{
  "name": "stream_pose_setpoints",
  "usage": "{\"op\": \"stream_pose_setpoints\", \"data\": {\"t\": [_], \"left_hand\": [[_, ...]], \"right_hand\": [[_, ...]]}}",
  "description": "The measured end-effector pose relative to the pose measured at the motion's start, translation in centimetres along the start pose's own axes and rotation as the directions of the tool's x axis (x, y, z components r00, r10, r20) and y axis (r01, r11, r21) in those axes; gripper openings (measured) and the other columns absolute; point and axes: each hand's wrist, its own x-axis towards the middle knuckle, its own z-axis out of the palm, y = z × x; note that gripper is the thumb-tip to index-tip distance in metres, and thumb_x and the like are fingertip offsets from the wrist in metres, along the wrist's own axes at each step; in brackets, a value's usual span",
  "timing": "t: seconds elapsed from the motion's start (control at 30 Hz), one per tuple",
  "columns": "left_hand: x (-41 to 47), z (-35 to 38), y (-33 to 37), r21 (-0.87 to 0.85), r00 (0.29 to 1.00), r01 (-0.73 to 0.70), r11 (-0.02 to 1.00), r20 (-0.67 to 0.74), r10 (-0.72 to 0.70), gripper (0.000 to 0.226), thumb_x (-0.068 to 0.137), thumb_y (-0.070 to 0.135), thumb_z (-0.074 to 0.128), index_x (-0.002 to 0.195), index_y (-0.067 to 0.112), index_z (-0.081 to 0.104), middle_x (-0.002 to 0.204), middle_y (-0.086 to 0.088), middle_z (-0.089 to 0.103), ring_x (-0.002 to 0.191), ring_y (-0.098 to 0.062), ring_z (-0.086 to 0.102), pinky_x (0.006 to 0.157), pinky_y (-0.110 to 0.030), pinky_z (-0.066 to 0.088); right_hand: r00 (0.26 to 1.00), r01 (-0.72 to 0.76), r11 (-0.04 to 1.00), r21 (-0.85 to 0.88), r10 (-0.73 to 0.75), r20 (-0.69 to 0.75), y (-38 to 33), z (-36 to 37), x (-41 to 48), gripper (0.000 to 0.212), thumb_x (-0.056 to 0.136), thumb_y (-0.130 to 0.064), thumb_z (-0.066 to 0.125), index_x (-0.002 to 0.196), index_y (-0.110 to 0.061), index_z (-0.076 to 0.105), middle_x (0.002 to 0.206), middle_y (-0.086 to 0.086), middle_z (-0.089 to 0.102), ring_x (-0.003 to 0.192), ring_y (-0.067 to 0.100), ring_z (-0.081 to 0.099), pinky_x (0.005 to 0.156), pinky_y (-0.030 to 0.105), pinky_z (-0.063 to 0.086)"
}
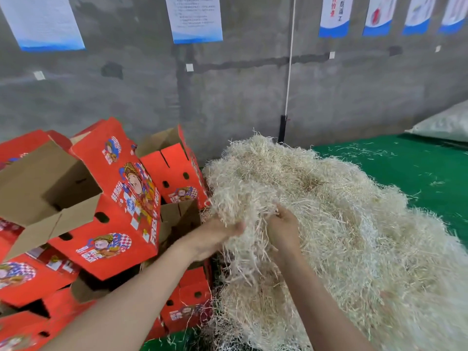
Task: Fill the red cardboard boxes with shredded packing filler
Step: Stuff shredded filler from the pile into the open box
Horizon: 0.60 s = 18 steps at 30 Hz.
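Note:
A big heap of pale shredded packing filler [342, 224] fills the right half of the view. My left hand [215, 239] grips a clump of it at the heap's left edge, strands hanging over the fingers. Just to the right, my right hand [283, 229] is dug into the same clump, its fingers curled into the filler. Left of the hands lies a jumbled pile of red cardboard boxes [121, 211] with printed cartoon figures. The nearest large box [50, 188] is tipped on its side, flaps open, brown inside showing and no filler visible in it.
A grey concrete wall [228, 97] with hanging posters stands behind the pile. Green floor covering [417, 168], strewn with stray strands, lies at the right. A pale filled sack [445, 125] lies at the far right. A white cord [290, 59] hangs down the wall.

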Motion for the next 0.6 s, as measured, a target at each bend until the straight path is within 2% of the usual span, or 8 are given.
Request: {"op": "stream_pose_setpoints", "data": {"t": [0.1,0.2,0.27,0.33,0.4,0.43,0.5,0.6], "left_hand": [[0.5,2.4,-0.7,-0.013,0.994,0.061,0.998,-0.090,-0.062,0.138,0.044,0.029,0.091,0.147,0.002,0.004,0.145,-0.016,0.033,0.135,-0.019,0.029,0.113,-0.039,0.015],[1.0,2.0,-0.5,0.061,0.948,0.038,0.997,-0.317,-0.017,0.086,0.074,0.008,0.076,0.142,-0.001,0.024,0.143,-0.014,0.039,0.132,-0.022,0.036,0.106,-0.033,0.027],[1.1,1.0,0.0,0.014,0.934,-0.015,1.000,-0.356,0.019,0.081,0.075,0.010,0.076,0.141,-0.001,0.030,0.145,-0.011,0.038,0.135,-0.025,0.033,0.107,-0.036,0.025],[0.9,0.6,0.8,-0.073,0.941,-0.032,0.997,-0.340,0.005,0.076,0.077,0.009,0.072,0.140,-0.002,0.032,0.145,-0.012,0.037,0.137,-0.026,0.030,0.111,-0.043,0.021],[0.3,0.9,1.9,-0.220,0.953,-0.047,0.974,-0.303,-0.022,0.037,0.082,0.005,0.062,0.118,0.001,0.057,0.123,-0.016,0.057,0.114,-0.027,0.057,0.099,-0.042,0.044],[-0.3,1.5,2.5,-0.287,0.964,-0.045,0.957,-0.265,-0.034,0.017,0.085,0.005,0.055,0.095,0.004,0.067,0.098,-0.016,0.066,0.087,-0.025,0.068,0.079,-0.036,0.055],[-0.7,2.2,3.0,-0.398,0.971,-0.091,0.913,-0.240,-0.008,0.044,0.089,0.010,0.042,0.054,0.009,0.070,0.065,-0.011,0.063,0.053,-0.021,0.065,0.054,-0.026,0.053],[-1.8,2.9,3.3,-0.598,0.955,-0.246,0.763,-0.283,0.086,0.058,0.095,0.029,0.036,0.049,0.016,0.068,0.065,-0.013,0.067,0.043,-0.016,0.062,0.036,-0.018,0.047]], "right_hand": [[0.992,0.101,0.956,-0.276,-0.077,0.100,-1.2,0.1,-1.1,0.056,0.089,0.005,0.042,0.141,-0.015,0.033,0.144,0.006,0.037,0.107,0.015,0.053,0.078,0.025,0.052],[0.898,0.331,0.745,-0.579,-0.060,0.435,-4.9,-3.2,-1.0,0.056,0.081,0.000,0.061,0.128,-0.027,0.048,0.129,-0.006,0.048,0.101,0.007,0.049,0.063,0.014,0.046],[0.861,0.426,0.577,-0.696,-0.024,0.507,-7.8,-5.7,-0.5,0.042,0.075,-0.013,0.072,0.101,-0.041,0.054,0.109,-0.015,0.055,0.089,0.001,0.056,0.065,0.014,0.047],[0.894,0.443,0.632,-0.636,-0.264,0.361,-8.9,-6.4,0.5,0.027,0.076,-0.017,0.072,0.088,-0.032,0.054,0.095,-0.011,0.060,0.082,0.004,0.060,0.063,0.017,0.047],[0.893,0.437,0.800,-0.412,-0.440,0.093,-8.4,-5.1,1.6,0.012,0.088,-0.021,0.060,0.098,-0.018,0.054,0.099,-0.001,0.061,0.088,0.013,0.060,0.071,0.022,0.049],[0.907,0.413,0.851,-0.325,-0.418,0.056,-7.8,-3.9,1.8,0.021,0.094,-0.025,0.050,0.111,-0.014,0.052,0.110,0.002,0.059,0.096,0.015,0.058,0.079,0.027,0.050],[0.941,0.340,0.870,-0.358,-0.317,0.123,-5.8,-2.0,2.1,0.043,0.099,-0.037,0.030,0.133,-0.014,0.042,0.132,0.007,0.049,0.116,0.021,0.050,0.097,0.037,0.044],[0.959,0.250,0.865,-0.435,-0.159,0.235,-3.0,-1.8,1.9,0.062,0.093,-0.056,0.011,0.144,-0.025,0.026,0.150,0.001,0.025,0.137,0.022,0.025,0.110,0.044,0.018]]}}
